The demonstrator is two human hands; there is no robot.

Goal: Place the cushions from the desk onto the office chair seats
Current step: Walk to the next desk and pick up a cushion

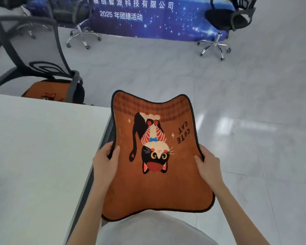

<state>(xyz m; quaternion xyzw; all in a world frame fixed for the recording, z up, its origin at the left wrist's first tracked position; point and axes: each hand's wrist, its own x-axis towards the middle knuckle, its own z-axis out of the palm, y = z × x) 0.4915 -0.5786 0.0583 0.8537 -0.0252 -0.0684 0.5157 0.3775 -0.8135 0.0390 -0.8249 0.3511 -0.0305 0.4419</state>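
I hold an orange-brown cushion (148, 188) with a black cat print and black trim flat in front of me, past the right edge of the white desk (33, 156). My left hand (106, 165) grips its left edge and my right hand (208, 167) grips its right edge. A second cushion (46, 91) of the same kind lies on the seat of a mesh-backed office chair (30, 50) behind the desk at the left. An office chair (226, 18) with a bare black seat stands at the far right.
Another office chair (74, 13) stands at the far left by a blue banner (140, 16) along the back wall. Glossy grey tiled floor (237, 103) stretches between me and the far chairs.
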